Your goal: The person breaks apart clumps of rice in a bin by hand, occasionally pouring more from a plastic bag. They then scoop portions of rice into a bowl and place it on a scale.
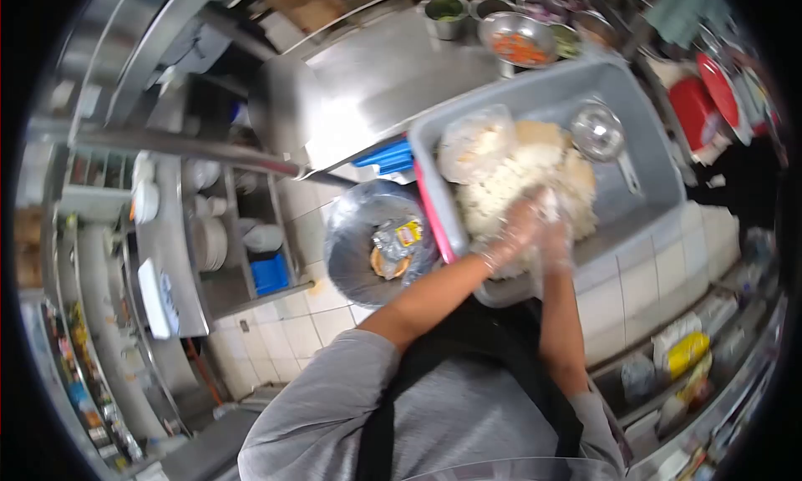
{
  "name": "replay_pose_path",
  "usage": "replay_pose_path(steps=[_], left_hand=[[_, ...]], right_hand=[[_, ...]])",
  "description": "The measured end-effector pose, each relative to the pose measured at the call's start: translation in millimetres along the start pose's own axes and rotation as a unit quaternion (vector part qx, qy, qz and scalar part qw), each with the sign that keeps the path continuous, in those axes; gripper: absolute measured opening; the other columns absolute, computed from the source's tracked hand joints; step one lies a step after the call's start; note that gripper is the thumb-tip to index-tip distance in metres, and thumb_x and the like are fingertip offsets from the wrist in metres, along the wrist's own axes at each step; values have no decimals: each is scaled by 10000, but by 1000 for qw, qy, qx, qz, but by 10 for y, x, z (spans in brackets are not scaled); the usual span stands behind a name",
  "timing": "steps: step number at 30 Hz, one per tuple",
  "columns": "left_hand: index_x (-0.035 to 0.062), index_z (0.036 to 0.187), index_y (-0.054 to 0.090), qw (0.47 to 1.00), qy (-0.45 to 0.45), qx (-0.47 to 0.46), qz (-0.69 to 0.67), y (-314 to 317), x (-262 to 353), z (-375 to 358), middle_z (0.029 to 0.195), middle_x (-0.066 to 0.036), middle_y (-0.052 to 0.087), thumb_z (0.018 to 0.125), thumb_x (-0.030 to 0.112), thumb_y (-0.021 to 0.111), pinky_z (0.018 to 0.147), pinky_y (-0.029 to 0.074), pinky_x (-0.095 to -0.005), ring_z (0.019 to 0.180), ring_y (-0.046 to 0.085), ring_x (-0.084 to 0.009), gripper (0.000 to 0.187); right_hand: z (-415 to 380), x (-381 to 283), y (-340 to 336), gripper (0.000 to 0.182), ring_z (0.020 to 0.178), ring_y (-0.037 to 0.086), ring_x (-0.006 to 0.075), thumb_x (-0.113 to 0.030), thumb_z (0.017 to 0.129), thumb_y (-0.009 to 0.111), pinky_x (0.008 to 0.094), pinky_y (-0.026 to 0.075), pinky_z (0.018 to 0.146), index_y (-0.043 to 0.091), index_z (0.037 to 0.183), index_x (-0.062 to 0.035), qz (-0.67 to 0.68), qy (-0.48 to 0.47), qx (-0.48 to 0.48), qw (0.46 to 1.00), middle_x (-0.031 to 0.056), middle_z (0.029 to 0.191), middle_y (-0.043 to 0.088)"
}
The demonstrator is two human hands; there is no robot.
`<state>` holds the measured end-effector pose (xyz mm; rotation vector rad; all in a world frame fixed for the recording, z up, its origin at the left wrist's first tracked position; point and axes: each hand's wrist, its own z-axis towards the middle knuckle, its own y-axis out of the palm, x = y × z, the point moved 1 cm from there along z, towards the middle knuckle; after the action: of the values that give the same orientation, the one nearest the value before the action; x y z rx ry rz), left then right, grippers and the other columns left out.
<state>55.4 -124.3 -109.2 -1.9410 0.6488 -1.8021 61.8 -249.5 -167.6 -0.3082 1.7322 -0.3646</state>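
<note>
My left hand point(520, 229) and my right hand point(553, 230), both in clear plastic gloves, meet over a heap of white, clumpy food point(493, 201) that looks like cooked rice. Their fingers are drawn together around a small white bit, blurred and partly hidden. The heap lies in a large grey tub point(656, 139). Inside the tub, a clear plastic bag point(476, 143) of pale food rests at the upper left of the heap. A clear round bowl point(597, 132) sits at the tub's upper right, with a light-coloured strip below it.
Left of the tub stands a lined trash bin point(338, 255) with wrappers inside. A steel counter point(359, 80) runs behind, holding metal bowls of chopped vegetables, including orange pieces point(520, 48). Shelves with dishes point(210, 243) are at left; packages point(688, 354) fill a rack at lower right.
</note>
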Motion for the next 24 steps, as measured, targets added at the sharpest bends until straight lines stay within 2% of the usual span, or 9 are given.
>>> replay_pose_path(steps=[3,7,9,11,12,16,18,21,24], left_hand=[[-16,1059,493,998,11,40,36,-123,-74,135,953,-208,568,742,81,492,723,443,-389,852,536,-350,331],[-43,994,512,992,24,124,-5,183,-751,392,887,-160,578,757,181,585,703,442,-326,796,544,-255,334],[-49,1060,456,998,-55,18,-11,24,-554,359,958,-156,545,725,257,652,780,426,-325,897,522,-238,494],[-49,1168,343,989,-57,-82,-113,-268,50,133,1074,-175,480,683,314,691,880,377,-345,1010,465,-266,699],[-41,1258,205,993,-10,-79,-85,-158,-62,119,1152,-190,424,657,388,697,948,313,-359,1090,405,-294,887],[-51,1269,212,995,61,-58,-55,-112,-324,173,1156,-235,423,719,363,632,953,308,-364,1103,403,-319,807],[-47,1269,244,972,-40,-227,49,-317,-124,207,1149,-269,428,778,293,555,938,324,-374,1087,417,-351,673],[-36,1236,334,983,-7,-161,90,-378,-183,194,1129,-280,450,819,233,474,907,352,-388,1047,445,-371,515],[-19,1184,418,980,-29,-182,76,-351,-399,253,1092,-243,498,795,273,530,867,383,-369,1023,482,-329,499]], right_hand=[[64,-283,144,454,1086,423,191,-300,892,387,320,307,941,421,1197,34,11,-34,-30,999,130,1158,486],[28,-957,86,470,992,486,210,-337,888,384,305,375,855,426,1192,19,329,169,78,926,136,1096,515],[182,-664,147,482,899,545,215,-366,885,384,285,445,764,440,1171,18,436,205,104,870,130,1036,542],[447,8,254,458,741,558,179,-380,868,418,278,462,615,475,1112,4,497,243,-49,831,110,970,552],[633,352,263,405,735,561,183,-311,845,489,281,457,634,470,1091,10,349,278,-128,886,117,963,546],[54,-414,-49,282,748,570,184,-150,797,564,267,468,627,503,1000,36,467,279,-154,825,99,860,573],[-11,-521,-104,329,728,556,164,-154,758,627,270,457,628,514,1005,33,320,152,-180,918,74,827,568],[54,-287,-139,539,855,544,269,-413,746,598,299,438,725,506,1066,11,77,68,-73,992,144,999,545],[155,-805,-387,651,1088,438,326,-448,715,604,357,380,874,422,1204,-58,-225,185,-307,906,164,1211,431]])
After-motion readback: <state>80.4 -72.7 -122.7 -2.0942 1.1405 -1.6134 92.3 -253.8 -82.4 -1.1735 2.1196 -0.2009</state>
